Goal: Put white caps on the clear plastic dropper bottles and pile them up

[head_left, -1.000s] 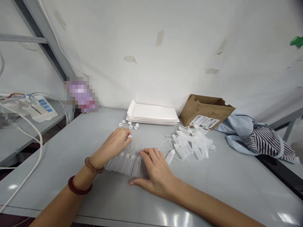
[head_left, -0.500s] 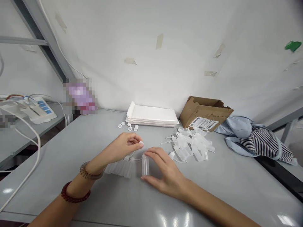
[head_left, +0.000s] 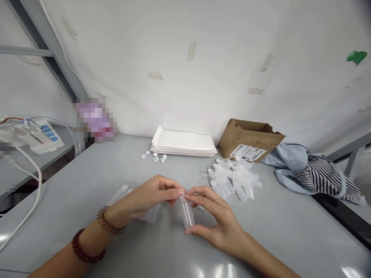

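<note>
A small clear plastic bottle (head_left: 188, 213) stands slightly tilted between my hands, just above or on the table. My right hand (head_left: 216, 216) holds it between the thumb at its base and the fingers at its neck. At the bottle's mouth, my left hand (head_left: 162, 195) pinches thumb against fingers; the small white cap seen there earlier is now mostly hidden by the fingertips. Several similar clear bottles (head_left: 151, 214) lie side by side, partly covered by my left hand and wrist.
Beyond my right hand lies a pile of clear bottles (head_left: 239, 181) with thin strips. Several white caps (head_left: 155, 159) sit near a stack of white padded envelopes (head_left: 185, 141). A cardboard box (head_left: 251, 141) and striped cloth (head_left: 327, 175) are at the right, a power strip (head_left: 48, 137) at the left.
My left hand has brought the white cap rightward and down onto the bottle's mouth. The bottle has shifted slightly right and tilted, with my right hand still on it.
</note>
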Tool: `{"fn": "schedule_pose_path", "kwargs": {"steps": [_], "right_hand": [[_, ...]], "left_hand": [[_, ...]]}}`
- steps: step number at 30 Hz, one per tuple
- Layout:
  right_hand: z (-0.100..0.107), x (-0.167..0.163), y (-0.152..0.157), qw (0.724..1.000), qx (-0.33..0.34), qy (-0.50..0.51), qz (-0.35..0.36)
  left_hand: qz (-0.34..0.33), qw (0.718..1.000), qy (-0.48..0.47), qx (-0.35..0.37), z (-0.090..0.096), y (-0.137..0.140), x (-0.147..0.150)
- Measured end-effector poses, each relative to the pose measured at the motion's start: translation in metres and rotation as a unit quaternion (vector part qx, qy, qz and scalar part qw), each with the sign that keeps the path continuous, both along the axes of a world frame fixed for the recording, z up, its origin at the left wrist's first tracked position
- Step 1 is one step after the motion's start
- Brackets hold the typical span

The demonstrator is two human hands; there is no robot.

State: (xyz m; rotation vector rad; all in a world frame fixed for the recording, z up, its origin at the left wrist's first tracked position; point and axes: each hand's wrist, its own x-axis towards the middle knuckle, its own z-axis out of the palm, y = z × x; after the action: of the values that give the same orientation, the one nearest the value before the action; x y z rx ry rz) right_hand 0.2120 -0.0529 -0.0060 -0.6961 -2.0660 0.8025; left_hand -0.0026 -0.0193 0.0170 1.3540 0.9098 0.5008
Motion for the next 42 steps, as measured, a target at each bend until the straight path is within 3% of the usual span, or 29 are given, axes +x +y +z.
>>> {"fn": "schedule_pose_path", "kwargs": {"steps": [9, 14, 17, 24, 27, 30, 33, 38, 40, 42], "right_hand": [[0.004, 0.006, 0.006, 0.996, -0.077, 0.004, 0.045], [0.008, 0.007, 0.007, 0.996, -0.077, 0.012, 0.031], [0.01, 0.007, 0.007, 0.999, -0.038, 0.007, 0.019], [0.0, 0.007, 0.001, 0.987, 0.141, -0.065, -0.038], [-0.005, 0.007, 0.0, 0.98, 0.163, -0.093, -0.07], [-0.001, 0.006, 0.001, 0.989, 0.085, -0.084, -0.088], [0.007, 0.005, 0.004, 0.989, -0.065, -0.071, -0.112], [0.008, 0.004, 0.01, 0.943, -0.317, -0.006, -0.102], [0.005, 0.003, 0.011, 0.923, -0.377, 0.034, -0.075], [0.002, 0.002, 0.011, 0.911, -0.404, 0.065, -0.055]], "left_hand": [[0.005, 0.997, -0.014, -0.074, 0.004, 0.0, -0.002], [0.012, 0.995, -0.043, -0.084, 0.001, 0.0, -0.002], [0.018, 0.995, -0.056, -0.079, -0.001, 0.002, -0.003], [0.052, 0.996, -0.057, -0.047, -0.003, 0.003, -0.003], [0.062, 0.998, -0.028, -0.011, -0.004, 0.002, -0.001], [0.058, 0.998, -0.003, 0.038, -0.006, 0.001, 0.001], [0.061, 0.99, 0.016, 0.125, -0.009, -0.002, 0.005], [0.065, 0.953, 0.06, 0.29, -0.012, -0.005, 0.01], [0.062, 0.953, 0.056, 0.29, -0.013, -0.004, 0.01], [0.066, 0.967, 0.036, 0.244, -0.013, -0.004, 0.009]]}}
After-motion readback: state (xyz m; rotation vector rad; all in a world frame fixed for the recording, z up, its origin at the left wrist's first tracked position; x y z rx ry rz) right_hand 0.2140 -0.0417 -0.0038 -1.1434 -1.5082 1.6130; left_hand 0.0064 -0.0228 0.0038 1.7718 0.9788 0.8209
